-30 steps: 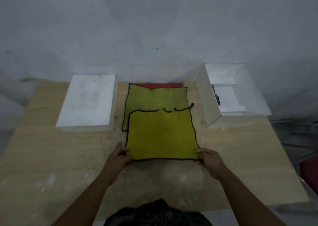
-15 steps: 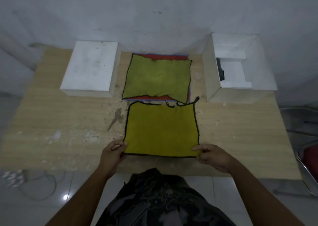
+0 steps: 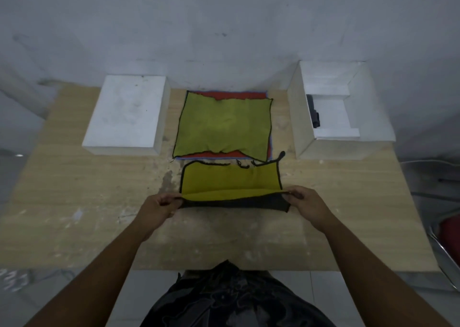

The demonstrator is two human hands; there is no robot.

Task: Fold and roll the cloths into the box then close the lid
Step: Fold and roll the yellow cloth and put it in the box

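A: What is changing on the bench (image 3: 74, 190) right now?

B: Half a second ago the yellow cloth (image 3: 230, 181) was lying flat, its near edge pinned near the bench's front edge. Now that near edge is coming up off the wood and turning away from the person, so the dark underside is showing as a band along the front. The first fold is getting under way.

A: And the hands?

B: The left hand (image 3: 159, 208) is pinching the near left corner, fingers narrowed tight on the fabric. The right hand (image 3: 307, 206) is doing the same at the near right corner. Both are holding the cloth and nothing else.

A: Where is everything else sitting?

B: The cloth's far half is resting at the bench's middle, just in front of the stack of cloths (image 3: 224, 125) at the back edge, green on top with red and blue peeking out below. The open box (image 3: 301, 117) is waiting at the back right corner, the lid (image 3: 127, 115) at the back left. I'd judge the task is barely beginning: nothing rolled is visible in the box yet.
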